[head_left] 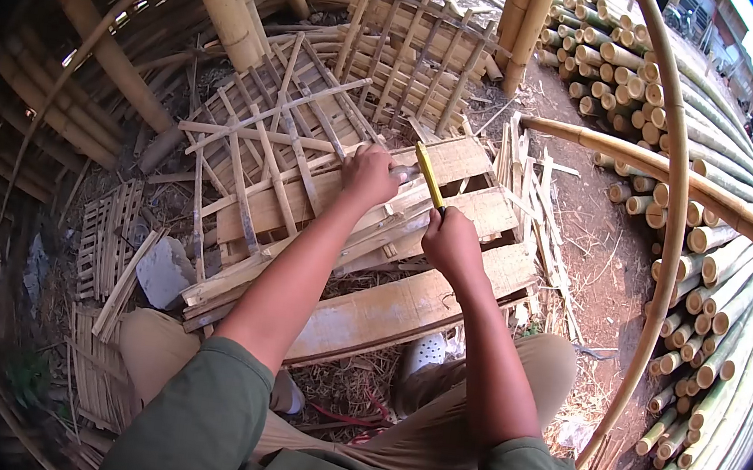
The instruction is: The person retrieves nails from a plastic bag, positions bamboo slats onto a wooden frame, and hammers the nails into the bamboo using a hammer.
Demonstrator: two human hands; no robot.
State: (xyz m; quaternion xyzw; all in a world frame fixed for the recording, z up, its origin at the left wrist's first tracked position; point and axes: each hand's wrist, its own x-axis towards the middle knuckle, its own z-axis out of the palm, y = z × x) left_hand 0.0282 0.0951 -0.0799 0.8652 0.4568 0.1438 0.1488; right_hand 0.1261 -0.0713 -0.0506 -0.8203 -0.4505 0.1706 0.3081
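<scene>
A yellow tool with a dark lower end (429, 174) stands slanted above the wooden boards, and my right hand (453, 241) is closed around its lower end. To its left, my left hand (371, 177) is closed on a thin strip (407, 173) whose end shows beside the tool. Under both hands lie bamboo strips (386, 232) across a low bench of wide planks (386, 315). Whether the tool touches the strip is too small to tell.
Crossed bamboo lattices (267, 134) lie beyond and left of my hands. Stacked bamboo poles (716, 274) fill the right side. A curved bamboo pole (677, 176) rises at the right. A grey slab (166, 272) sits near my left knee.
</scene>
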